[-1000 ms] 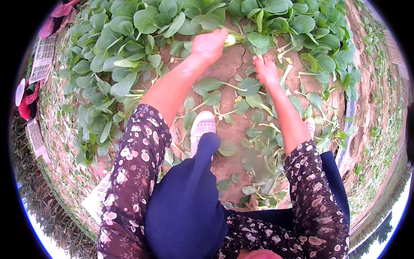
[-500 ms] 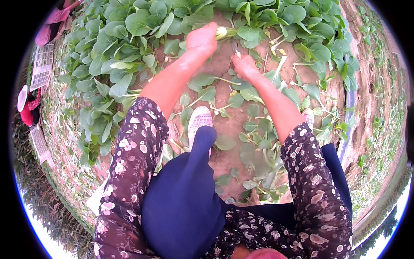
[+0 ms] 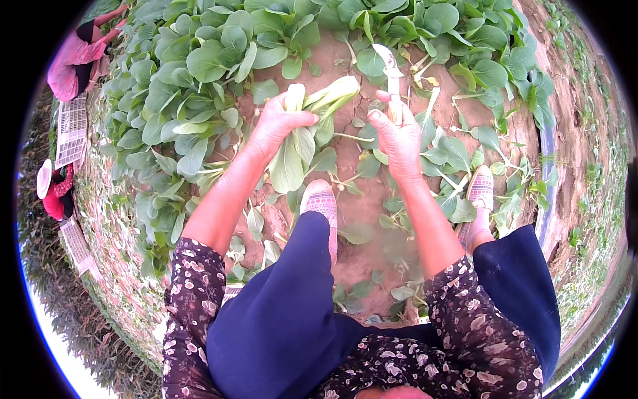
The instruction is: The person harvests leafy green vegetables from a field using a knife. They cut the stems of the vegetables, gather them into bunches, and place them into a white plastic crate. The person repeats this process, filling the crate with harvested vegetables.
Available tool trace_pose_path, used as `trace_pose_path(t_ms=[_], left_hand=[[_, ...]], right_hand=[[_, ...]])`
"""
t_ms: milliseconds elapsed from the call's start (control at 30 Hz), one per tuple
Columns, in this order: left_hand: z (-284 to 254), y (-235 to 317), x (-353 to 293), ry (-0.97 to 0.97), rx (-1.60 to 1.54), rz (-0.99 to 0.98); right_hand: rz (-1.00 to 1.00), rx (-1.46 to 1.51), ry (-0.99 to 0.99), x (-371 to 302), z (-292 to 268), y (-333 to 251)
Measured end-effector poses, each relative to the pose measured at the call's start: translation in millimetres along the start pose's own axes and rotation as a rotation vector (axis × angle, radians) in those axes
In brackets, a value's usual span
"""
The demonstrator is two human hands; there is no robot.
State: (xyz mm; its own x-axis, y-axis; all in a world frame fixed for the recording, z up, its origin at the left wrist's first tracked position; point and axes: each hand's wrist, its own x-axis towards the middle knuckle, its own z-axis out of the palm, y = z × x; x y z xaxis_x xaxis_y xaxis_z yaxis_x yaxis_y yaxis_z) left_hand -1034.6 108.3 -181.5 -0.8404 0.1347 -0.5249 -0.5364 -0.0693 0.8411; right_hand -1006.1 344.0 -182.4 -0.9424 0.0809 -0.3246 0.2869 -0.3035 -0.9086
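Note:
My left hand [image 3: 276,126] is closed round a cut head of bok choy [image 3: 332,96], its pale stem end pointing right and its green leaves hanging down below the fist. To the right, my right hand [image 3: 401,136] grips a knife [image 3: 393,80] by its light handle, thumb along the side. The knife stands with its curved, dirt-flecked blade pointing away from me. A gap of bare soil lies between blade and bok choy.
Rows of growing bok choy [image 3: 179,93] fill the far and left side. Loose leaves [image 3: 452,159] lie scattered on the soil round my shoes [image 3: 320,199]. A dark strip [image 3: 546,166] edges the bed at right. Two people work far left beside pale crates [image 3: 72,130].
My left hand has drawn the bok choy back toward me and turned it, now free of the row. My right hand has lifted, and the knife blade shows plainly.

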Motion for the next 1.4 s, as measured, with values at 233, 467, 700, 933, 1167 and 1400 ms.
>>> trace_pose_path(t_ms=[233, 467, 700, 933, 1167, 1400], left_hand=[[30.6, 7.1, -23.8, 0.011, 0.074, 0.101], [83.2, 13.1, -23.8, -0.300, 0.286, 0.317], [134.6, 7.6, 21.5, -0.290, 0.733, 0.253], [194.5, 119.2, 128.8, -0.345, 1.837, 0.613], [128.5, 95.6, 141.7, -0.263, 2.073, 0.634], [111.8, 57.8, 129.9, -0.155, 1.949, 0.667]], right_hand=[[0.071, -0.071, 0.013, 6.1, -2.7, -26.2], [0.134, 0.094, -0.066, -16.0, -13.4, -54.4], [0.140, 0.162, 0.192, 7.2, -74.7, -32.0], [0.039, -0.876, 0.221, 50.2, -96.7, 18.1], [-0.061, -0.979, 0.128, 84.2, -80.9, 20.8], [-0.092, -0.721, 0.175, 114.9, -80.9, 40.6]])
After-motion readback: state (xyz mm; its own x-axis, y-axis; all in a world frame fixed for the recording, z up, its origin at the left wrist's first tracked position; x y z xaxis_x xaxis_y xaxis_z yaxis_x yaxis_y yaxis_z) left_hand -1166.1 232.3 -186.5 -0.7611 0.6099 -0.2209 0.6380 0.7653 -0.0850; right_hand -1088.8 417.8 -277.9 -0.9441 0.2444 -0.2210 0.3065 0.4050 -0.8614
